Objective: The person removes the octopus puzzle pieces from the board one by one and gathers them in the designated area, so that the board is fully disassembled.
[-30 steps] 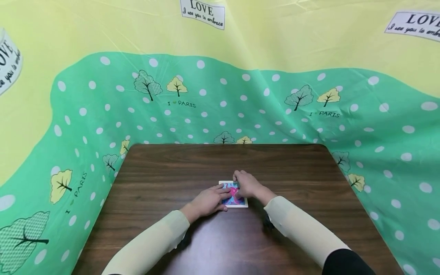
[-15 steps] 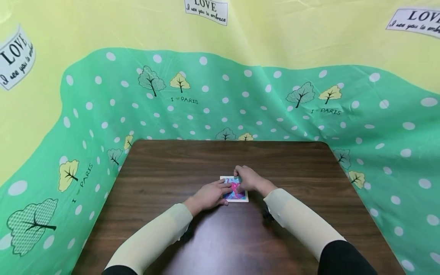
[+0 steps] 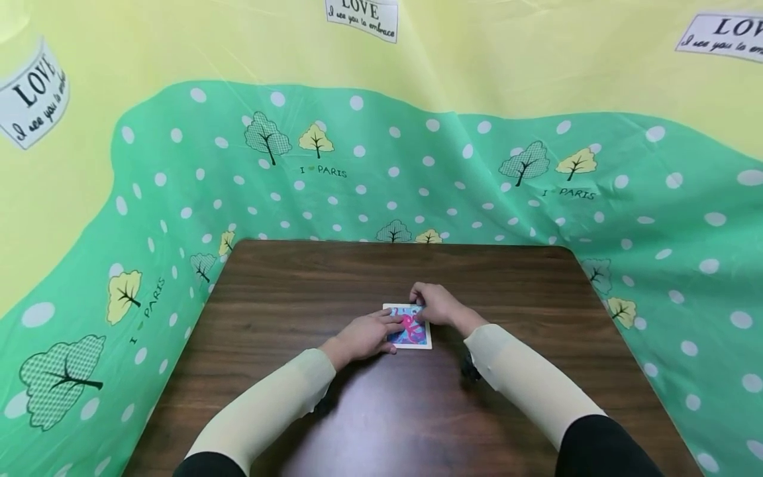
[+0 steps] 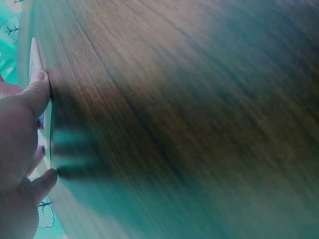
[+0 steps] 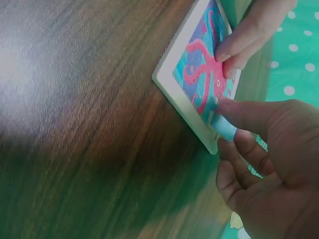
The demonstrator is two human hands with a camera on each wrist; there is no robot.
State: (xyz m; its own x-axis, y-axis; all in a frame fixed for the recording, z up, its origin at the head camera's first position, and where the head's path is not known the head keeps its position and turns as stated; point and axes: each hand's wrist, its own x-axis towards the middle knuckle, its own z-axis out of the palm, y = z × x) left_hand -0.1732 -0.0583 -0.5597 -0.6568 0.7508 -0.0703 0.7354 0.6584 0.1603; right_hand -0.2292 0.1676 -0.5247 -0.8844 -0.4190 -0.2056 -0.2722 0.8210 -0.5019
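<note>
A small white-framed jigsaw puzzle with a pink octopus on blue lies flat on the table. My left hand rests extended fingers on its left part, with the thumb at the near edge. In the left wrist view, the left hand covers most of the puzzle's thin side. My right hand is at the far right corner. Seen from the right wrist, its thumb and fingers pinch a light blue puzzle piece at that corner, which looks tilted up. The fingers partly hide this piece.
The dark wooden table extends around the puzzle on all sides. A green and yellow printed cloth hangs behind the table and along both sides.
My right hand's thumb has drawn back from the octopus toward the far right corner, showing more of the picture. The left hand stays on the puzzle. The head view has shifted slightly.
</note>
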